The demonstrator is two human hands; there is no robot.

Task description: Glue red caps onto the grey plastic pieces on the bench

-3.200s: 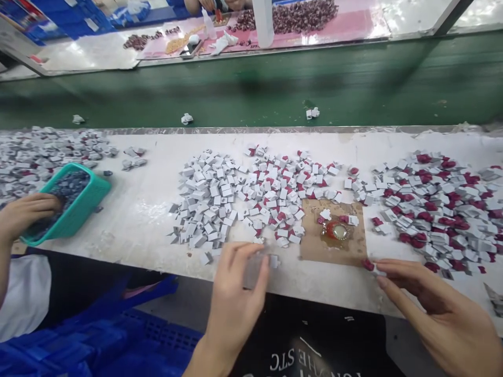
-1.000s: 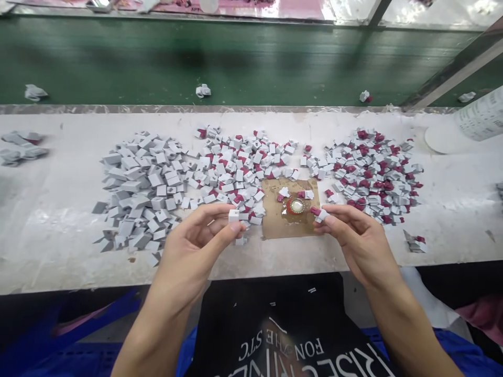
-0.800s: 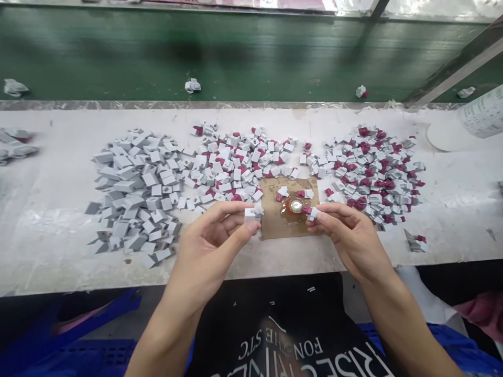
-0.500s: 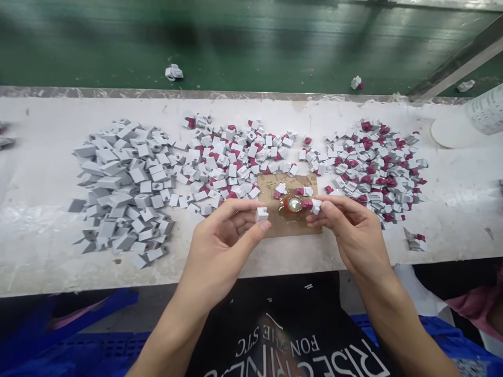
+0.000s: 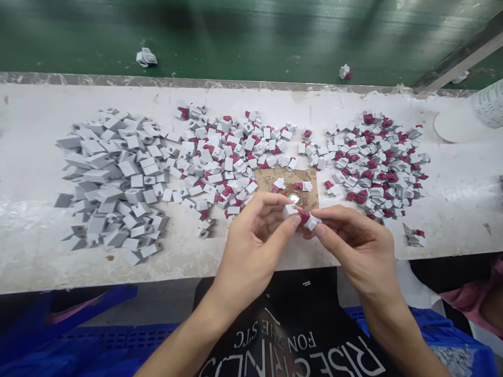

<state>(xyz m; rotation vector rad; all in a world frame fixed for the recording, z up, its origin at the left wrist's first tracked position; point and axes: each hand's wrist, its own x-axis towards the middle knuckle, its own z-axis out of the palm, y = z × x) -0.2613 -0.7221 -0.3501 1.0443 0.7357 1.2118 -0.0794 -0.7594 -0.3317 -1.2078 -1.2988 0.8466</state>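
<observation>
Between thumb and fingers my left hand [image 5: 255, 238] pinches a small light-grey plastic block [image 5: 290, 211]. My right hand [image 5: 353, 243] pinches a small white-and-maroon plastic piece [image 5: 312, 222], its maroon end turned toward the grey block. The two parts meet or nearly meet; I cannot tell whether they are joined. Just behind the fingers lies a brown cardboard sheet [image 5: 271, 177] with a wet sheen. A round shiny cap [image 5: 294, 197] on it is partly hidden by my hands, and a few small pieces [image 5: 304, 186] lie beside it.
Plain grey blocks [image 5: 126, 167] are heaped on the white table [image 5: 35, 251] at left. Mixed grey-and-maroon pieces [image 5: 228, 152] lie in the middle, white-and-maroon ones [image 5: 377, 162] at right. A white container [image 5: 456, 125] lies far right. Behind runs a green surface [image 5: 243, 42] with a metal post [image 5: 459, 52].
My left hand has moved right with its grey block, up to the piece in my right hand. The right-hand piece has come slightly nearer me, away from the round cap.
</observation>
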